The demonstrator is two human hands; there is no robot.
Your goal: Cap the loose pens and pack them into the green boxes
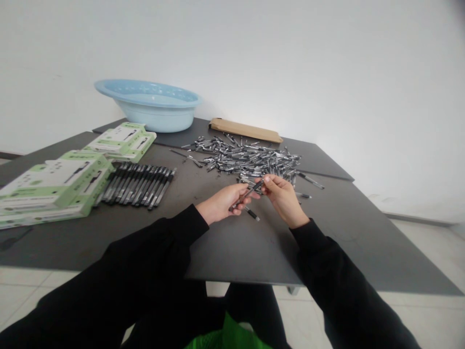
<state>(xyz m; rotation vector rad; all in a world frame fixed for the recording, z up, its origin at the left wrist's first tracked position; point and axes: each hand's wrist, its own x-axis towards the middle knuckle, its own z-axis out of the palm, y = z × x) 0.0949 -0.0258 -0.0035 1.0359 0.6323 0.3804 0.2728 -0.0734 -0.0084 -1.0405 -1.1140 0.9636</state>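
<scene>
A slim pen (248,193) with a clear barrel and dark end slants between my two hands, just in front of a loose pile of pens (250,157). My left hand (227,201) is closed around its lower part. The fingertips of my right hand (281,196) pinch its upper end. Below my hands, a single loose pen (252,213) with a black grip lies on the table. To the left, a neat row of pens (140,184) lies side by side.
White and green boxes (54,182) are stacked at the left, beside the row. A light blue basin (160,114) stands at the back left. Behind the pile lies a flat brown cardboard piece (245,130). The dark table (348,232) has its front edge close to my body.
</scene>
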